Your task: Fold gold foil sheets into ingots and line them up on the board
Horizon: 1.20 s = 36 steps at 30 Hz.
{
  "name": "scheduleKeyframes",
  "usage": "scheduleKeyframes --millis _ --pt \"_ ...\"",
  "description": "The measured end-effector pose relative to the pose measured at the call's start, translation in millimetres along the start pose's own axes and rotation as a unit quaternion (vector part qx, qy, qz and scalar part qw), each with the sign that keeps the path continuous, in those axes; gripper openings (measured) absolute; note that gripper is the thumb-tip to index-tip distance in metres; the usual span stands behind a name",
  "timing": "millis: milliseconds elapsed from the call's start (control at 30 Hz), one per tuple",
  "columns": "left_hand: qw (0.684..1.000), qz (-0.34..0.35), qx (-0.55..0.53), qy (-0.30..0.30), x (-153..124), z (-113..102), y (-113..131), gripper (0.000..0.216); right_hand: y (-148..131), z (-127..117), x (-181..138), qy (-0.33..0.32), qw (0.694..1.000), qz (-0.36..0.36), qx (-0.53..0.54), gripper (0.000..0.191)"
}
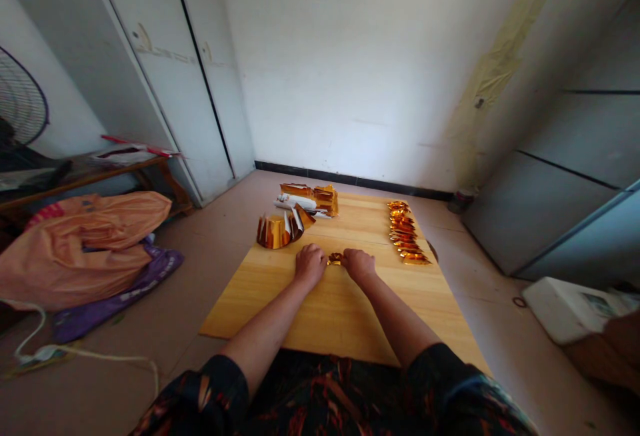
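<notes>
"How are the left hand (pixel 311 265) and right hand (pixel 360 265) set?"
"Both curled in, fingers narrow, each pinching one end of a small gold foil piece (pixel 335 259)."
"So it lies between them?"
"Yes, just above or on the wooden tabletop (pixel 345 319); I can't tell if it touches."
"And farther out?"
"A curved stack of gold foil sheets (pixel 277 231) stands beyond the left hand, another foil bundle (pixel 328 201) behind it. Well to the right of the right hand, folded foil pieces (pixel 405 236) form a row."

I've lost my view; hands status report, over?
Left hand, right hand closed on opposite ends of gold foil piece. Foil row off right. Nothing visibly blocking.
</notes>
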<state>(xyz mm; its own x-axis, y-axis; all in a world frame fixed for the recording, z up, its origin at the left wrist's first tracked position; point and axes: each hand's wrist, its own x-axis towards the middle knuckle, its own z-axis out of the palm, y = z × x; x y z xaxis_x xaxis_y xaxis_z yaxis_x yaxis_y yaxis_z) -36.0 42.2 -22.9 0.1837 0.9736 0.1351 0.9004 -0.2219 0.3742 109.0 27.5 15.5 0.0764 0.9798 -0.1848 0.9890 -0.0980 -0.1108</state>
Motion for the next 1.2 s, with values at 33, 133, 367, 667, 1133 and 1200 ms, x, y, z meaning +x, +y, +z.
scheduleKeyframes --millis 33,133,367,667,1133,1200 --pt "1.0 -0.001 0.003 0.002 -0.4 -0.3 0.7 0.014 0.0 -0.1 0.1 -0.002 1.0 0.001 0.001 0.028" --pt "1.0 0.003 0.008 0.009 -2.2 -1.5 2.4 0.012 0.0 0.0 1.4 -0.005 1.0 0.003 0.004 0.028" --pt "1.0 0.009 -0.002 0.017 -6.9 -4.7 3.9 0.008 1.4 1.4 6.1 -0.007 1.0 0.01 0.018 0.027" --pt "0.998 -0.012 -0.045 0.041 -3.4 1.6 -0.4 0.006 9.5 1.3 8.8 0.0 0.999 0.003 0.038 0.025" --pt "0.999 0.013 -0.026 -0.015 -3.6 2.1 -3.0 0.028 22.7 1.1 18.6 -0.012 0.998 -0.024 0.06 0.026" --pt "0.999 0.011 -0.021 -0.027 -3.3 1.0 -2.4 0.028 23.7 1.6 19.4 -0.01 0.998 -0.029 0.058 0.025"
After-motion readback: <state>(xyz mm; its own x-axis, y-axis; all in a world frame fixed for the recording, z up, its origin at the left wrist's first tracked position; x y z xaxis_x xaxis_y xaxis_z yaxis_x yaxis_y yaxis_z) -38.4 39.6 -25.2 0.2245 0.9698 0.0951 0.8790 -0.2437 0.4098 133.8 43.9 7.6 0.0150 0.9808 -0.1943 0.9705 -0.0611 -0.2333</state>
